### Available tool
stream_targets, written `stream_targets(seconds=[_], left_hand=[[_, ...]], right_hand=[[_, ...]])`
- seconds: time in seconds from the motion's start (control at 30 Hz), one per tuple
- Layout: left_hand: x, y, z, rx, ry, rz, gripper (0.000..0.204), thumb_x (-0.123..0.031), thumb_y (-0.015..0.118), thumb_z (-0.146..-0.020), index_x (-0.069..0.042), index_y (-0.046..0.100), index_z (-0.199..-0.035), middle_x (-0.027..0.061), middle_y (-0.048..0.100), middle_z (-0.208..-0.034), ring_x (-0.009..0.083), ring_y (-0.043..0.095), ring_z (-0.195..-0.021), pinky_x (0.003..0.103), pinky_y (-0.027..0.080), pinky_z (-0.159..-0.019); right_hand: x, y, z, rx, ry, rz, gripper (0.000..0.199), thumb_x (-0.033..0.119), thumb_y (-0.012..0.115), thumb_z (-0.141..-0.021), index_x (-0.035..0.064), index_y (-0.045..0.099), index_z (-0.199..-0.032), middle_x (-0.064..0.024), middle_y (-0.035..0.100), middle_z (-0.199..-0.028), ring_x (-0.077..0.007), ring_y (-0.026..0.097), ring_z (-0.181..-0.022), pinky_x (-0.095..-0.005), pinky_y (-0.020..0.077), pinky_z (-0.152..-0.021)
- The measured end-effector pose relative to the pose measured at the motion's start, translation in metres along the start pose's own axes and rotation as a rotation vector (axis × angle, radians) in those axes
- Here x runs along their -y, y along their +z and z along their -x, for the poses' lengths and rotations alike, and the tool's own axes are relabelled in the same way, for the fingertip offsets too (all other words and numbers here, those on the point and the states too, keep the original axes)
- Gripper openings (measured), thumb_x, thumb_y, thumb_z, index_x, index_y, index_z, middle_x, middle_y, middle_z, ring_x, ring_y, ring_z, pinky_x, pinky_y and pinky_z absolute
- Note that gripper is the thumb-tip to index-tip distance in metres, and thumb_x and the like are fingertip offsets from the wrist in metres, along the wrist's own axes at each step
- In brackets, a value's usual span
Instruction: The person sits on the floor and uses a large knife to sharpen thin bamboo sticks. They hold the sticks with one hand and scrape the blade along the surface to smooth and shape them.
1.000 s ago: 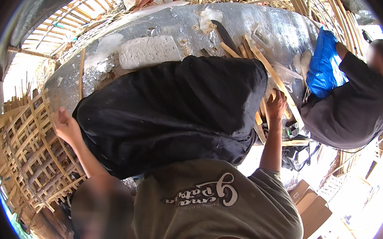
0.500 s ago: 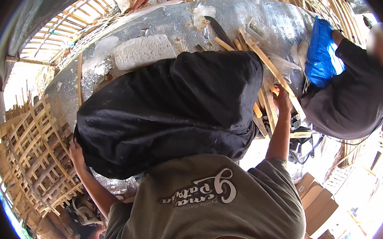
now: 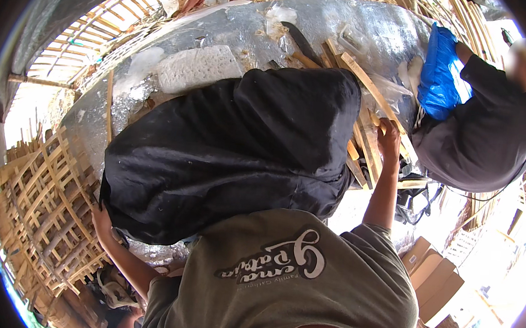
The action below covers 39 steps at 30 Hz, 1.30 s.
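A large black cloth (image 3: 233,156) lies draped over my lap and legs, creased along its length. My left hand (image 3: 101,221) is at the cloth's left end, its fingers curled and partly hidden by the dark edge; what they hold cannot be made out. To the right of the cloth, my right hand (image 3: 388,139) is closed on a short pale piece of bamboo (image 3: 374,118). Beneath and beside that hand lie several loose bamboo strips (image 3: 369,148), and a longer flat strip (image 3: 371,92) slants past the fingers.
A seated person in dark clothes (image 3: 478,136) is at the right, touching a blue plastic bag (image 3: 443,73). Silvery sheeting (image 3: 223,30) covers the ground ahead, with a white foam block (image 3: 199,68) on it. Woven bamboo (image 3: 52,210) stands left; cardboard (image 3: 432,276) lies right.
My right hand has shifted slightly down with the bamboo piece. My left hand has dropped a little along the cloth's edge. The other person leans almost as before.
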<state>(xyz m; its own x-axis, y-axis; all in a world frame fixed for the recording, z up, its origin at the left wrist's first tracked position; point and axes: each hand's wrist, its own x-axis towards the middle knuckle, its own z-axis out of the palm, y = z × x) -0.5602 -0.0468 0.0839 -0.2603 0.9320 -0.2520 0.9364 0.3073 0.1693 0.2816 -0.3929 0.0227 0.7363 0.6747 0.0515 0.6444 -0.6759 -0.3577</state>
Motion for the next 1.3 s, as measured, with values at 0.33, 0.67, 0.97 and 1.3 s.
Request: stream_targets(seconds=[0.33, 0.67, 0.97, 1.3], left_hand=[[-0.111, -0.032, 0.003, -0.369, 0.162, 0.023, 0.039, -0.035, 0.061, -0.097, 0.0, 0.064, -0.114, 0.0192, 0.071, -0.099, 0.0347, 0.068, -0.093, 0.044, 0.051, -0.084], [-0.149, -0.015, 0.006, -0.361, 0.234, 0.037, 0.037, -0.033, 0.062, -0.096, -0.002, 0.063, -0.116, 0.0184, 0.072, -0.095, 0.0333, 0.069, -0.088, 0.042, 0.052, -0.081], [-0.157, -0.008, 0.004, -0.388, 0.323, 0.139, 0.032, -0.024, 0.063, -0.096, -0.001, 0.062, -0.118, 0.0183, 0.072, -0.097, 0.0322, 0.07, -0.089, 0.043, 0.054, -0.081], [-0.344, -0.012, 0.106, -0.396, 0.927, 0.276, 0.044, -0.023, 0.066, -0.092, -0.005, 0.055, -0.13, 0.0169, 0.059, -0.129, 0.0363, 0.053, -0.122, 0.049, 0.038, -0.107]], right_hand=[[-0.001, -0.008, 0.008, -0.046, -0.096, -0.091, 0.023, 0.01, 0.065, -0.09, 0.0045, 0.07, -0.111, -0.0169, 0.071, -0.096, -0.0345, 0.068, -0.088, -0.0395, 0.0529, -0.08], [-0.018, -0.016, 0.008, 0.252, 0.262, -0.459, 0.032, 0.024, 0.057, -0.102, -0.0004, 0.066, -0.121, -0.0088, 0.07, -0.081, -0.0134, 0.067, -0.07, -0.0279, 0.0555, -0.062], [0.001, -0.017, 0.008, 0.163, 0.254, -0.647, 0.032, 0.024, 0.062, -0.1, 0.0026, 0.064, -0.123, -0.0065, 0.069, -0.083, -0.0107, 0.063, -0.067, -0.0263, 0.0543, -0.061], [0.138, -0.097, -0.044, -0.03, -0.185, -0.333, 0.033, 0.007, 0.078, -0.082, 0.0034, 0.07, -0.115, -0.0134, 0.074, -0.097, -0.0146, 0.07, -0.087, -0.0286, 0.0534, -0.078]])
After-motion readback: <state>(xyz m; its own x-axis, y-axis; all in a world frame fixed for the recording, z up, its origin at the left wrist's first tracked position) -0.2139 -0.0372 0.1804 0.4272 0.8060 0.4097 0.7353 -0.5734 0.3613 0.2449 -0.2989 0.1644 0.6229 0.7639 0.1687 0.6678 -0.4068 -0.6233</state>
